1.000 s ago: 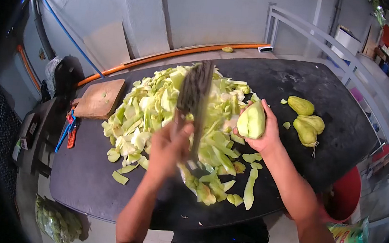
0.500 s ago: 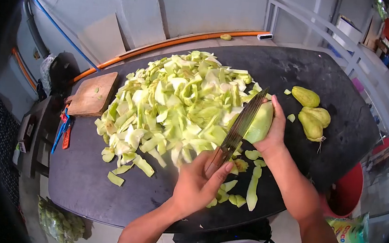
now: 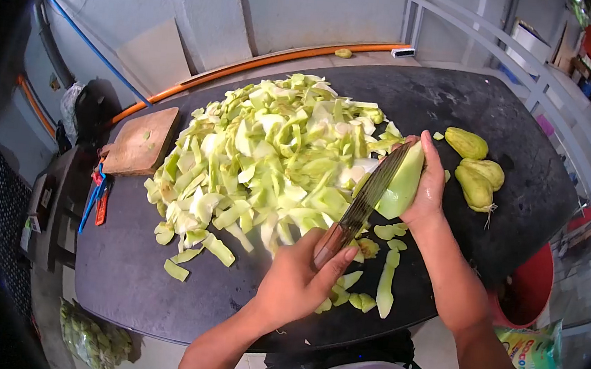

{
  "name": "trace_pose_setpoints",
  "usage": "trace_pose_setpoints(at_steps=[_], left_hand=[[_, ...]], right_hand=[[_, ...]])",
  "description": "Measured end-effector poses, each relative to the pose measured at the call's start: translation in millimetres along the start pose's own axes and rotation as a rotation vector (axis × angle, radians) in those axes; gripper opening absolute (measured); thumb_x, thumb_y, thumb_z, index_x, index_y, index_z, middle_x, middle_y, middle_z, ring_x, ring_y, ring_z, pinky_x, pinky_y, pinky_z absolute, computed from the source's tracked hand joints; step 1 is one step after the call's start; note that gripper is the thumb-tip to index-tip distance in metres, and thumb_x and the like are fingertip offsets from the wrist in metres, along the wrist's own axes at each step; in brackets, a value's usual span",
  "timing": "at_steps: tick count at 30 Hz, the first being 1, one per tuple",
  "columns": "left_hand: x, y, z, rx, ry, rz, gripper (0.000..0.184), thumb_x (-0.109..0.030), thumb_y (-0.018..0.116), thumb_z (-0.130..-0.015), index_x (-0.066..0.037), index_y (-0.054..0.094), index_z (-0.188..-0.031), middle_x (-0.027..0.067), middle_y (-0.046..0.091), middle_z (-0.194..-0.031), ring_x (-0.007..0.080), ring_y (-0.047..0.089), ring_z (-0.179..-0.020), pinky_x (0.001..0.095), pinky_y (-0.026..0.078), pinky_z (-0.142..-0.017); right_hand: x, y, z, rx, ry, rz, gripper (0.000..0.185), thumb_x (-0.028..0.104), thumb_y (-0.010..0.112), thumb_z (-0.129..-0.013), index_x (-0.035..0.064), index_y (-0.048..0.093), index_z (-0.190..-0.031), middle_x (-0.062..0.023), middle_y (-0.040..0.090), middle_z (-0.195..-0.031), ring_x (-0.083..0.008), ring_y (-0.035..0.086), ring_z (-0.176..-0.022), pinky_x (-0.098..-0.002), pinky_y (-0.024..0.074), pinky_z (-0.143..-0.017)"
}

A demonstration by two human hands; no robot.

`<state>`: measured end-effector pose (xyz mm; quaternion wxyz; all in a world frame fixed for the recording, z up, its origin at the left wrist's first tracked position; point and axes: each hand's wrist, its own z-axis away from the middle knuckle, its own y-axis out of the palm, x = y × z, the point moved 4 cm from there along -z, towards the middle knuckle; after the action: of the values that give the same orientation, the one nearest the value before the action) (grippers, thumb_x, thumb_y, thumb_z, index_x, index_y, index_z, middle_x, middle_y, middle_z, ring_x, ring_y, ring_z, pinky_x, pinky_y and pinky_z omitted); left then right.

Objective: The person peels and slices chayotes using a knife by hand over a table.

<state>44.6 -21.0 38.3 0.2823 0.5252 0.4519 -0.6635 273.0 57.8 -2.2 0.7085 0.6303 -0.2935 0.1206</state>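
Note:
My left hand [image 3: 299,280] is closed round the wooden handle of a wide dark-bladed knife [image 3: 373,193], which points up and to the right. The blade lies along the left side of a peeled pale green chayote [image 3: 402,185]. My right hand [image 3: 429,186] holds that chayote from its right side, fingers wrapped behind it. To the left of the blade spreads a big heap of green peelings and pieces [image 3: 263,153] on the dark table [image 3: 140,269]. Loose peel strips [image 3: 386,284] lie below the chayote.
Several unpeeled chayotes [image 3: 474,186] lie right of my right hand. A wooden board [image 3: 142,141] and red-and-blue tools [image 3: 99,199] are at the table's left. A red bucket [image 3: 532,286] stands at the right, beside a railing [image 3: 574,131]. A filled plastic bag [image 3: 92,335] is on the floor.
My left hand has swung the knife from over the heap rightward and down onto the chayote. My right hand has shifted slightly right, and the chayote is now tilted.

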Motion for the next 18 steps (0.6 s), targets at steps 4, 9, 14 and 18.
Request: trace_pose_setpoints(at_steps=[4,9,14,18], left_hand=[[9.1,-0.3,-0.6,0.037,0.004,0.019,0.029,-0.023,0.068,-0.098,0.004,0.060,-0.104,0.0076,0.057,-0.064,0.0115,0.054,-0.060,0.0301,0.045,-0.056],[8.3,12.3,1.7,-0.053,0.185,-0.117,0.020,-0.014,0.070,-0.096,0.002,0.058,-0.099,0.0060,0.054,-0.069,0.0107,0.047,-0.062,0.0277,0.044,-0.059],[12.3,23.0,0.6,-0.161,0.420,-0.228,0.022,-0.013,0.071,-0.094,0.001,0.056,-0.099,0.0132,0.064,-0.075,0.0164,0.060,-0.063,0.0292,0.051,-0.061],[0.6,13.6,-4.0,-0.090,0.273,-0.168,0.026,-0.018,0.071,-0.095,0.001,0.057,-0.106,0.0157,0.064,-0.072,0.0252,0.067,-0.066,0.0354,0.052,-0.060]], right_hand=[[0.4,10.7,4.9,-0.022,0.051,0.009,0.032,0.045,0.060,-0.099,0.0152,0.060,-0.085,-0.0036,0.062,-0.082,-0.0234,0.063,-0.076,-0.0374,0.0548,-0.076],[-13.2,7.4,9.0,-0.066,0.093,-0.075,0.032,0.043,0.055,-0.101,0.0154,0.059,-0.085,-0.0028,0.060,-0.082,-0.0240,0.062,-0.081,-0.0377,0.0539,-0.078],[-28.2,-4.0,14.0,-0.019,0.140,-0.203,0.030,0.039,0.048,-0.103,0.0153,0.059,-0.089,-0.0012,0.062,-0.087,-0.0234,0.064,-0.086,-0.0517,0.0533,-0.078],[-29.2,5.3,26.1,-0.103,0.157,-0.259,0.029,0.037,0.047,-0.103,0.0135,0.061,-0.091,-0.0018,0.065,-0.093,-0.0226,0.065,-0.092,-0.0556,0.0535,-0.082]])
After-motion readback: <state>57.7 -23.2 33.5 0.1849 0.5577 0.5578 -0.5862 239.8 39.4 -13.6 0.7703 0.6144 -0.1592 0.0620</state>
